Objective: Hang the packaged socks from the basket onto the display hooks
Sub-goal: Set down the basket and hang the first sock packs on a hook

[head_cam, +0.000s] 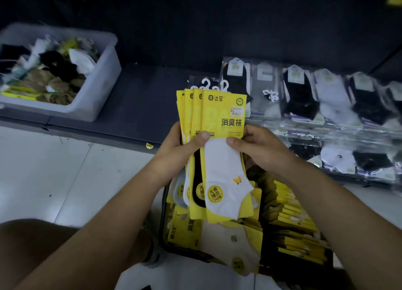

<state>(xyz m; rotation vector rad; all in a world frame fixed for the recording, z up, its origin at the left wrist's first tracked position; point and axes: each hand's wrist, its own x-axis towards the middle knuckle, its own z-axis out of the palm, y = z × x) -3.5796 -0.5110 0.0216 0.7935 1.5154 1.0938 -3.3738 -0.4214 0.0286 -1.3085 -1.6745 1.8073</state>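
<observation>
Gripping a fan of yellow sock packs (195,112) in the left hand (180,147), thumb across the front. Pinching the front pack (224,161) at its edge with the right hand (257,147), over the basket (161,228).

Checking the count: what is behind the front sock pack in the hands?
Three more yellow packs fan out behind the front pack, one showing a black sock; anything further back is covered.
</observation>
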